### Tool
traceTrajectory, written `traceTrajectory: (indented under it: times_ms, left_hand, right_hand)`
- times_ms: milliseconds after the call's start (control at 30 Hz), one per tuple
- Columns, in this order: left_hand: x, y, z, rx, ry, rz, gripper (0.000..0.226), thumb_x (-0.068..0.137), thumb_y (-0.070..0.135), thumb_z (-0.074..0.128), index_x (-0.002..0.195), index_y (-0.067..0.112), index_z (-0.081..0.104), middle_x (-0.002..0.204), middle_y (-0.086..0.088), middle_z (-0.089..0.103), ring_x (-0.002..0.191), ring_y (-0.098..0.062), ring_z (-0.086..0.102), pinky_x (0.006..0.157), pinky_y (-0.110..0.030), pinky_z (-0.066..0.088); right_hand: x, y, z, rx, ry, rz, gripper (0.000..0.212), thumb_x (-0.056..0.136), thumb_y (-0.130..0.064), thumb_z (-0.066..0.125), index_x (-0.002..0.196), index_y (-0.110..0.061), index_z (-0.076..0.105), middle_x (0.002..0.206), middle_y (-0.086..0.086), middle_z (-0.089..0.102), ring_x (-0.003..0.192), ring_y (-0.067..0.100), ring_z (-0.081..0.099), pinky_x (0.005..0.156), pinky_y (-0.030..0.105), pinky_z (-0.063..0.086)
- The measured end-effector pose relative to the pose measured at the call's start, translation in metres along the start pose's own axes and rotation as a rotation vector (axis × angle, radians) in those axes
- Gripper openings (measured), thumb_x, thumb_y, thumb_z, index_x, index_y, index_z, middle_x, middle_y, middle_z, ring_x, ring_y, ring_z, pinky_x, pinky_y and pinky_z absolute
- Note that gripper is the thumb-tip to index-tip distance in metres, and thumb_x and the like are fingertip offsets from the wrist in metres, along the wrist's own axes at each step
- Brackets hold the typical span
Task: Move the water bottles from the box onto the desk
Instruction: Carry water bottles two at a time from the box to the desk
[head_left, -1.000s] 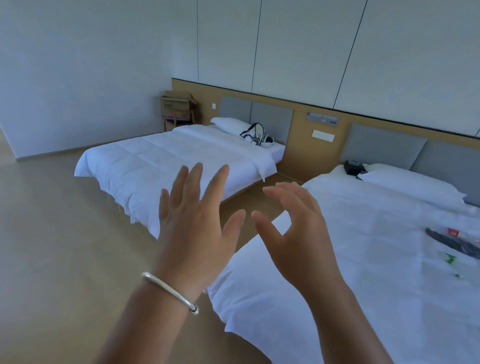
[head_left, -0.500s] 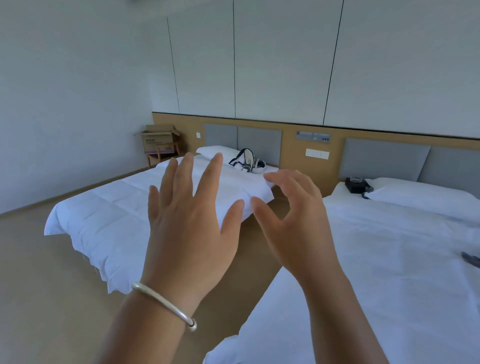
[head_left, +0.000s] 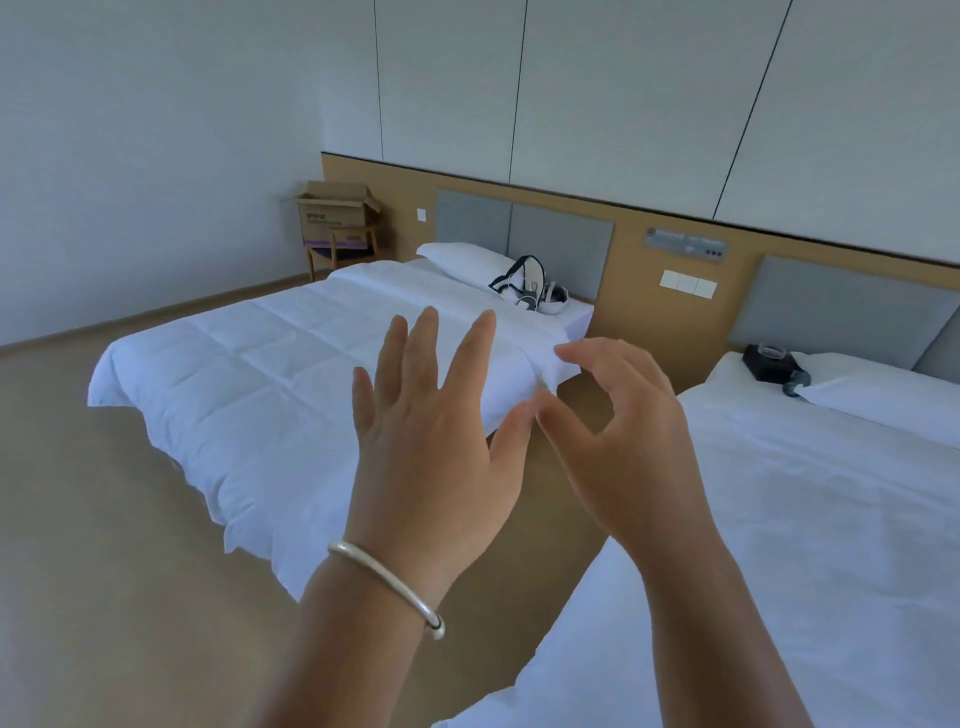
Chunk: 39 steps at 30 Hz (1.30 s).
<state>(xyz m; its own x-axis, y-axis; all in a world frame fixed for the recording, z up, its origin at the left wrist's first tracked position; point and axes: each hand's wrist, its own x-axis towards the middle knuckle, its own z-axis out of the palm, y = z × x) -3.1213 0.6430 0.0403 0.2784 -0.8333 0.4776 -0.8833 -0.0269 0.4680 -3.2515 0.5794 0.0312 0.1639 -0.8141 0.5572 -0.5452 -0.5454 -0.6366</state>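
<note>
At the centre of the view, both hands were raised in mid-air, holding nothing. Left hand (head_left: 431, 457): fingers straight and spread, grip open, back of the hand toward the camera, silver bangle (head_left: 387, 587) on the wrist. Right hand (head_left: 623, 441): just beside the left hand, fingers loosely curved around empty space, grip relaxed and open. Beyond the left hand stood a white bed (head_left: 291, 374), carrying a pillow (head_left: 462, 257) and a headset (head_left: 530, 286) near the headboard. Farther beyond, to the left of that bed, the open cardboard box (head_left: 335, 213) sat on a wooden chair (head_left: 340, 252) in the room corner, well apart from both hands. Its contents could not be seen. Below and right of the right hand lay a second bed (head_left: 779, 519), with a black device (head_left: 769, 361) near its pillow.
</note>
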Motion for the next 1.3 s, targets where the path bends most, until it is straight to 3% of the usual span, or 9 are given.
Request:
traceTrajectory:
  times_ms: [133,267,567,733,900,1300]
  left_hand:
    - [0.039,-0.084,-0.016,0.011,0.016,-0.037,0.067,0.097,0.054,0.039,0.155,0.038,0.01,0.166,-0.003,0.003,0.152,-0.022,-0.01,0.122,-0.051,0.002]
    - [0.076,-0.185,-0.049,0.077,0.019,-0.114,0.065,0.099,0.051,0.038,0.155,0.038,0.008,0.166,-0.003,0.001,0.152,-0.023,-0.011,0.121,-0.051,0.0]
    - [0.129,-0.366,-0.112,0.131,0.082,-0.295,0.064,0.099,0.046,0.043,0.156,0.034,0.015,0.165,-0.005,0.006,0.152,-0.023,-0.007,0.122,-0.052,0.003]
    - [0.152,-0.439,-0.122,0.165,0.082,-0.415,0.064,0.099,0.047,0.043,0.155,0.036,0.014,0.165,-0.003,0.004,0.152,-0.021,-0.009,0.122,-0.05,0.0]
    - [0.192,-0.509,-0.119,0.216,0.065,-0.516,0.064,0.099,0.047,0.043,0.155,0.037,0.013,0.165,-0.002,0.002,0.152,-0.02,-0.011,0.122,-0.05,-0.002]
    - [0.339,-0.653,-0.101,0.353,0.03,-0.653,0.065,0.098,0.048,0.044,0.154,0.039,0.014,0.165,-0.001,0.0,0.151,-0.018,-0.013,0.122,-0.049,-0.004]
  right_hand:
    - [0.031,-0.034,0.09,-0.026,-0.053,-0.047,0.039,0.089,-0.033,0.069,0.126,-0.026,0.062,0.134,-0.008,0.058,0.13,0.01,0.046,0.11,0.034,0.038]
    - [0.065,-0.087,0.188,-0.019,-0.163,-0.095,0.04,0.09,-0.035,0.066,0.128,-0.028,0.06,0.136,-0.01,0.055,0.133,0.008,0.043,0.105,0.016,0.028]
    - [0.119,-0.176,0.373,0.05,-0.306,-0.194,0.036,0.091,-0.036,0.064,0.127,-0.029,0.06,0.132,-0.012,0.055,0.127,0.007,0.046,0.108,0.025,0.034]
    - [0.147,-0.194,0.457,0.078,-0.386,-0.245,0.035,0.092,-0.035,0.063,0.126,-0.027,0.061,0.128,-0.014,0.054,0.121,-0.001,0.042,0.102,0.019,0.029]
    - [0.186,-0.198,0.543,0.135,-0.446,-0.273,0.035,0.09,-0.036,0.065,0.123,-0.024,0.063,0.126,-0.008,0.058,0.124,0.012,0.049,0.102,0.024,0.032]
    - [0.33,-0.205,0.72,0.285,-0.581,-0.314,0.043,0.083,-0.041,0.059,0.121,-0.022,0.064,0.12,-0.011,0.056,0.121,0.01,0.05,0.101,0.02,0.031]
